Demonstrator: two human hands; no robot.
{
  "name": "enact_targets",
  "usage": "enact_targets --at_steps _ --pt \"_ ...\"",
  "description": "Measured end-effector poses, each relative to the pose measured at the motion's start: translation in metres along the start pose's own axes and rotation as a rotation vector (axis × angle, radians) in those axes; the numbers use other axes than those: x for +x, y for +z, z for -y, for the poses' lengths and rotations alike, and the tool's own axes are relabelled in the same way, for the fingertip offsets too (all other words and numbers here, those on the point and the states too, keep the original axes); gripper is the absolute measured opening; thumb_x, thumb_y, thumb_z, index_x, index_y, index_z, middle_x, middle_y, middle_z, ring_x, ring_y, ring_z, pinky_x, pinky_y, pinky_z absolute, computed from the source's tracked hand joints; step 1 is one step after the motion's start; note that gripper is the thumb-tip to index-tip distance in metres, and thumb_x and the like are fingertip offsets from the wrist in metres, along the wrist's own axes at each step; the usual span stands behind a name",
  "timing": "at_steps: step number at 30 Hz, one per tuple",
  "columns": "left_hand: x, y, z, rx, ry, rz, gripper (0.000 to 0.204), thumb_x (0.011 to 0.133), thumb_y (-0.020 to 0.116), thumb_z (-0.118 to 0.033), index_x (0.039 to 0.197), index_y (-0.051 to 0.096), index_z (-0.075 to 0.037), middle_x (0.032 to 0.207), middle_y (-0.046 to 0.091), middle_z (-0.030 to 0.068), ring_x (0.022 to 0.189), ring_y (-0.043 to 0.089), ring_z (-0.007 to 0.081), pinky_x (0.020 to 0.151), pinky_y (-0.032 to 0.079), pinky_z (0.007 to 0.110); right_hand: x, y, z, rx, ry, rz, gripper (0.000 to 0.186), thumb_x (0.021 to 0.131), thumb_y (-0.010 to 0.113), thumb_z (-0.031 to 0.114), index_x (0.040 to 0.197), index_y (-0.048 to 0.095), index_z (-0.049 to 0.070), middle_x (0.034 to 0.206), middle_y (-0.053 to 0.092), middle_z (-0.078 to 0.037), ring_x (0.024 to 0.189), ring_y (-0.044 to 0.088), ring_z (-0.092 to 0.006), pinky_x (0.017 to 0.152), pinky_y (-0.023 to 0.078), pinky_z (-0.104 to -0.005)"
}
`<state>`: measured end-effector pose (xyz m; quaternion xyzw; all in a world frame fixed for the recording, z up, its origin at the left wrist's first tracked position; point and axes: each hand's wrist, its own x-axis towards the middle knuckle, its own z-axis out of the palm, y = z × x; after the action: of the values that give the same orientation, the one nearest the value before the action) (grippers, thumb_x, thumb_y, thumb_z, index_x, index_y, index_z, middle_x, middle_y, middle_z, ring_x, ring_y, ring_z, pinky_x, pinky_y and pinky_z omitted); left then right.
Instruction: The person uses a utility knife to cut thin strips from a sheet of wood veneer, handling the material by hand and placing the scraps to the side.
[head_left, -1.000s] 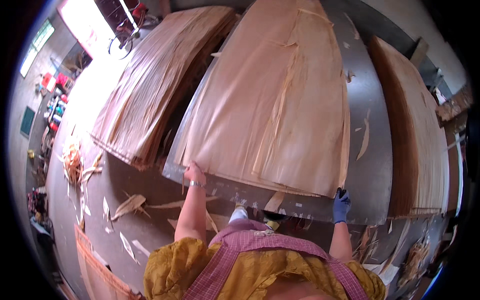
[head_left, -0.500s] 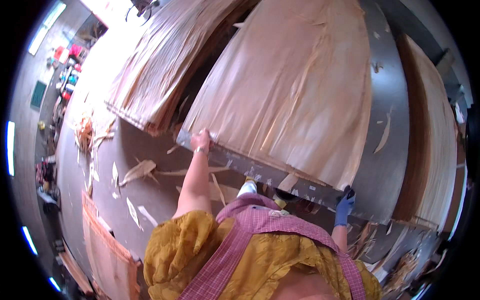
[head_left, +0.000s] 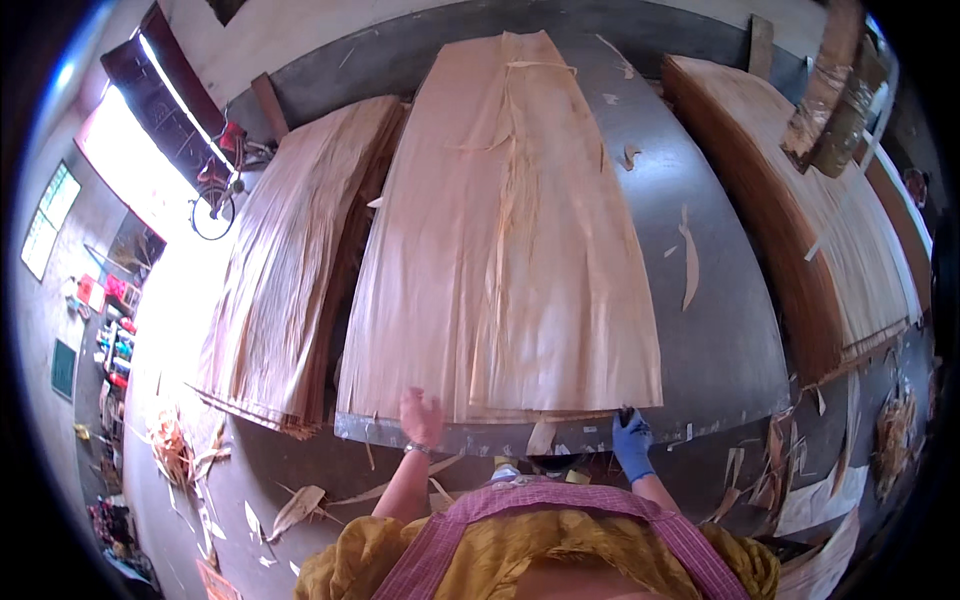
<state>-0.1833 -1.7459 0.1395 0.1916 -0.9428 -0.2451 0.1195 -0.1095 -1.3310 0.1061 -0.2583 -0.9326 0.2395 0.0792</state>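
Observation:
A wide layered stack of pale wood veneer sheets (head_left: 420, 250) lies lengthwise on a grey table board (head_left: 705, 330), with a creased strip down its middle. My left hand (head_left: 420, 415), bare with a metal watch at the wrist, is over the stack's near left end with its fingers apart, holding nothing. My right hand (head_left: 632, 435), in a blue glove with dark fingertips, has its fingers curled at the near right corner of the veneer sheets, gripping their edge. Loose veneer scraps (head_left: 688, 260) lie on the board to the right.
Tall veneer stacks stand left (head_left: 280, 250) and right (head_left: 780, 180). Veneer offcuts (head_left: 300, 510) litter the floor. A bicycle (head_left: 213, 210) stands by the bright doorway at back left. Wooden posts (head_left: 825, 90) are at back right. Assorted items (head_left: 118, 350) line the left wall.
My left hand has let go of the sheet edge and opened. My right hand stays at the right corner. My view has lifted, showing more of the back wall.

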Motion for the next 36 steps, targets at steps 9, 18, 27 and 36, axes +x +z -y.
enact_targets --at_steps 9,18,27,36 --pt "0.007 0.006 -0.062 0.419 0.148 0.491 0.048 0.078 0.065 -0.037 0.121 0.056 -0.017 0.117 0.057 0.0147 0.107 0.058 0.0318 0.087 0.045 0.049 0.035 -0.028 0.022 0.914 0.263 0.364 0.026 0.088 0.062 0.032 0.079 0.066 0.008 0.052 0.053 0.001 0.04 0.046 -0.0087 0.039 0.034 -0.0265" --pt "0.004 0.026 -0.055 0.43 0.13 0.413 0.069 0.072 0.071 -0.05 0.126 0.051 -0.012 0.123 0.053 0.018 0.111 0.056 0.0344 0.09 0.045 0.047 0.068 -0.118 -0.085 0.96 0.454 0.348 0.029 0.086 0.067 0.035 0.08 0.065 0.007 0.06 0.057 0.0 0.042 0.048 -0.0097 0.039 0.037 -0.025" --pt "0.001 0.018 -0.079 0.509 0.069 0.512 0.082 0.07 0.07 -0.053 0.135 0.045 -0.01 0.133 0.047 0.0184 0.121 0.05 0.0356 0.101 0.039 0.045 0.048 -0.132 -0.276 0.176 0.162 -0.038 0.031 0.085 0.067 0.031 0.096 0.064 0.002 0.075 0.065 -0.011 0.069 0.063 -0.0227 0.063 0.049 -0.0364" --pt "0.011 0.018 -0.075 0.526 0.074 0.576 0.085 0.069 0.069 -0.058 0.135 0.045 -0.009 0.134 0.047 0.0204 0.122 0.05 0.0368 0.099 0.042 0.047 0.078 -0.203 -0.288 -0.235 0.225 -0.16 0.033 0.089 0.059 0.035 0.102 0.062 0.005 0.092 0.067 -0.019 0.086 0.065 -0.0372 0.074 0.051 -0.0466"
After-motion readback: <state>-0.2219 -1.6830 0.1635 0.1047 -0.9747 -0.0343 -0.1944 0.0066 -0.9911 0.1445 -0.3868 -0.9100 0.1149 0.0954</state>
